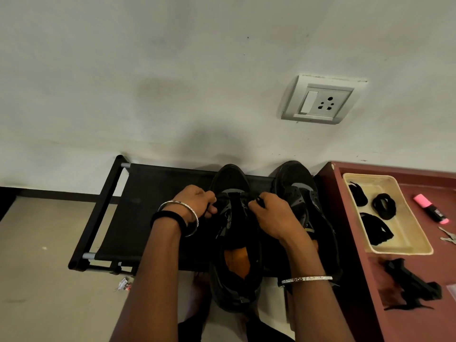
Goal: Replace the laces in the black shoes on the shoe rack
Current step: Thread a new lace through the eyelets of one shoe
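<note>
The black shoe (230, 180) you are working on stands on the shoe rack (153, 206), toe toward the wall and heel hanging over the near edge, with its tongue area lying directly between your two hands. The black lace (259, 201) runs across the far end of the eyelet rows. Your left hand (197, 203) sits at the shoe's left side, fingers curled in and pinching one end of the lace. Your right hand (271, 215) sits at the right side, thumb and fingers pinched on the other end, whose tip pokes up above them. Both hands touch the upper.

The second black shoe (296, 188) stands just to the right, also toe to the wall, partly behind your right hand; I cannot tell whether it is laced.

Further right, on the maroon table (419, 329), a cream tray (370, 176) holds three black lace bundles (383, 206). A pink highlighter (431, 209) lies just beyond the tray.
</note>
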